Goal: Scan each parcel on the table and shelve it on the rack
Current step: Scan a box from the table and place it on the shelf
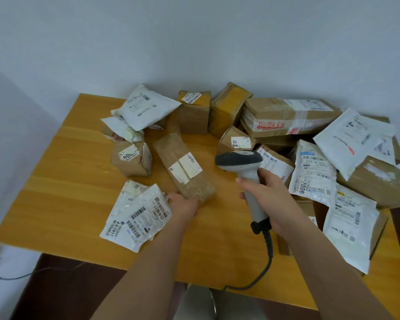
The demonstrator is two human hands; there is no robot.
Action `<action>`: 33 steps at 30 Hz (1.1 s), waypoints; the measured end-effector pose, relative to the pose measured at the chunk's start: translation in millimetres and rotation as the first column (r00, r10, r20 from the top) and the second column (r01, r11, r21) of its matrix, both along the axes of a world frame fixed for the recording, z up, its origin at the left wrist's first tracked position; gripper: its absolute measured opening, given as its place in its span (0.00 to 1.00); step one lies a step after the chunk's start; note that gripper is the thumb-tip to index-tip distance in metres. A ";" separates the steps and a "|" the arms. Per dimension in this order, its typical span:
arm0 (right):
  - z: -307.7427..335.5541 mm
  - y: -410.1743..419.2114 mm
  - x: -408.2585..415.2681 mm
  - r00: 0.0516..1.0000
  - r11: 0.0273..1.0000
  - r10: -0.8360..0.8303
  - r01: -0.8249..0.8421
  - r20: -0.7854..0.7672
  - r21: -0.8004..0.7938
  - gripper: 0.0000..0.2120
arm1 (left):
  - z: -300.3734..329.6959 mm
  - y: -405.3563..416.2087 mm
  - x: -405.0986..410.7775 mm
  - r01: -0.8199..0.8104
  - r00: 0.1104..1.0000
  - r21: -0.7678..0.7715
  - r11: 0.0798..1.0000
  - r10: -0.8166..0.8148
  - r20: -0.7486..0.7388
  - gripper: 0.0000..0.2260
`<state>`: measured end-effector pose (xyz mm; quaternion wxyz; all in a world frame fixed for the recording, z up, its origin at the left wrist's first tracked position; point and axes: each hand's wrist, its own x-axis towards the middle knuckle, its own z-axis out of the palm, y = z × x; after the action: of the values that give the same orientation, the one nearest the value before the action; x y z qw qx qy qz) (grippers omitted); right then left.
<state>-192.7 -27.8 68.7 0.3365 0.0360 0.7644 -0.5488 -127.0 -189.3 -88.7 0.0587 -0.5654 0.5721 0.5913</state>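
Left hand (185, 205) grips the long brown parcel (184, 167) label-up, so the right hand's (271, 196) clasped scanner (243, 167) can read it

Place: a small parcel-sorting room, bare and plain.
Walls: blank pale walls (194, 42) meet in a corner behind my wooden table (67, 181).
Stock: taped cardboard boxes (284, 116) and white mailer bags (314, 172), each bearing a printed shipping label, crowd the tabletop.
Tool: I hold a corded barcode scanner (245, 167) in my right hand (270, 199).
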 end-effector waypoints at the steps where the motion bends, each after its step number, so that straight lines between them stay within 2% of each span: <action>1: -0.4 0.7 0.2 1.000 1.000 0.000 0.000 0.002 0.001 0.10 | -0.7 -0.2 -1.7 -0.017 1.000 -0.004 1.000 0.017 0.003 0.34; 7: -2.3 8.5 -0.5 1.000 1.000 0.010 -0.010 -0.004 0.025 0.11 | -14.3 3.9 -9.8 0.009 1.000 -0.057 0.998 -0.010 -0.016 0.28; 13: -1.2 15.2 -3.1 1.000 0.999 0.027 -0.027 0.000 0.034 0.09 | -13.1 -3.3 -4.5 0.178 0.981 -0.073 0.981 -0.171 0.095 0.23; 16: 0.1 15.6 -4.4 0.999 0.998 0.038 -0.037 -0.008 0.041 0.07 | -9.5 -15.3 2.5 0.257 0.960 -0.154 0.954 -0.233 0.157 0.18; 19: 1.4 13.8 -4.8 0.999 0.998 0.039 -0.038 -0.011 0.043 0.05 | -6.3 -23.0 2.4 0.272 0.942 -0.288 0.918 -0.193 0.274 0.20; 22: 3.0 11.0 -3.7 0.999 0.998 0.043 -0.043 -0.009 0.043 0.06 | -2.7 -17.0 -1.3 0.232 0.959 -0.335 0.913 -0.158 0.234 0.34; 24: 3.9 9.6 -2.6 0.998 0.996 0.068 -0.067 -0.004 0.055 0.08 | -5.1 -12.6 -1.0 0.327 0.940 -0.372 0.869 -0.260 0.219 0.42; 25: 4.8 8.9 -2.1 0.996 0.994 0.089 -0.089 -0.002 0.063 0.08 | -8.5 -12.6 -0.2 0.383 0.922 -0.400 0.832 -0.316 0.226 0.43; 30: 13.5 6.1 -6.9 0.971 0.965 0.237 -0.236 0.007 0.117 0.11 | -9.4 -31.9 -0.1 0.478 0.878 -0.515 0.712 -0.377 0.293 0.36; 33: 24.2 4.6 -13.5 0.958 0.947 0.288 -0.284 -0.002 0.148 0.10 | -3.8 -45.6 0.2 0.538 0.842 -0.510 0.671 -0.403 0.359 0.35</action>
<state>-206.1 -23.2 92.9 0.3998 -0.0571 0.8037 -0.4370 -126.8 -234.9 -92.6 0.0921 -0.4471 0.8440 0.2815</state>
